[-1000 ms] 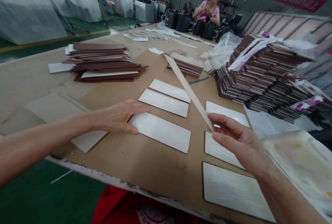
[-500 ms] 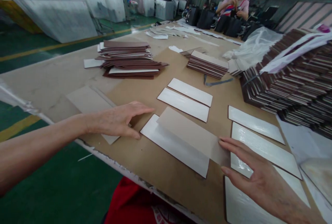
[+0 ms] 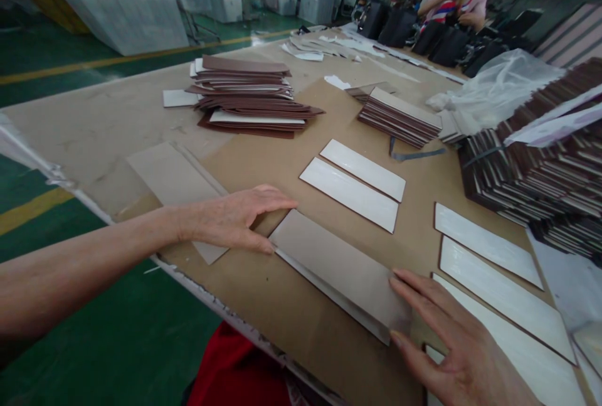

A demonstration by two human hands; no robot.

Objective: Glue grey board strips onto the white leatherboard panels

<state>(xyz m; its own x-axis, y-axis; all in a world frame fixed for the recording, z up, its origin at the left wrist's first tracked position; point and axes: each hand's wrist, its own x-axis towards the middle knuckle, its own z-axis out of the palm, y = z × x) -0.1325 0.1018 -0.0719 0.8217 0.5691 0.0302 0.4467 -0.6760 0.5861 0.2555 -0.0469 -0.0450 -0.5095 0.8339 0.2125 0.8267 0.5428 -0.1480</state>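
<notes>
Board (image 3: 343, 271): grey, lying over a white panel (image 3: 338, 298) at the table's near side, in front of you. A pale strip of the panel shows along the near edge, so the two do not line up fully there.
Right hand (image 3: 463, 343): thumb and fingers clamped across the board's right end. An end grip probably leaves you the length of both edges in sight.
Left hand (image 3: 235, 218): your thumb and fingers stand apart, framing the left end at its two corners; whether they press on it, cannot tell. Probably placed as a guide.
Far panels (image 3: 348, 194): two, just beyond the board, a narrow gap between them, likely so neither overlaps.
Right-hand panels (image 3: 505, 296): white, in a slanting column, partly hidden by your right hand.
Loose boards (image 3: 174, 186): flat under your left wrist, presumably left there for easy reach.
Stacks: brown-edged pile (image 3: 249, 95) far left, smaller pile (image 3: 399, 114) ahead, big pile (image 3: 540, 174) right; set back, they likely leave you working room.
Beyond: co-worker (image 3: 454, 4) among dark items.
</notes>
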